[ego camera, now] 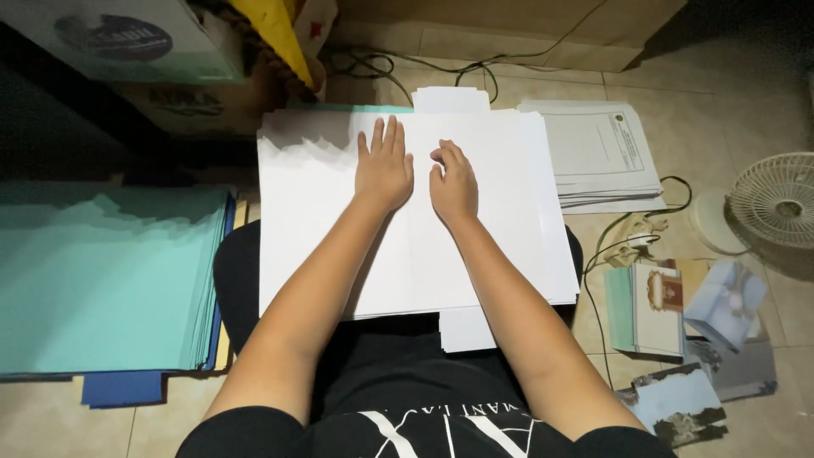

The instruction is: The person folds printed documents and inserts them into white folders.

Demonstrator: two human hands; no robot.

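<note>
2 hands on a stack of white paper, seen from the head camera.

The left hand (384,168) lies open and flat on the white paper stack (322,212), which rests over the person's lap above the floor (746,93). The right hand (453,182) sits just beside it, fingers curled at a sheet's edge. A teal paper pile (102,280) lies left, printed documents (602,153) and a fan (776,199) right.

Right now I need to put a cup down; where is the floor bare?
Bare tiles lie above the white fan, right of the printed stack. The bottom left corner, below the teal paper stack, is bare too. Around the booklets and cables it is crowded.
</note>
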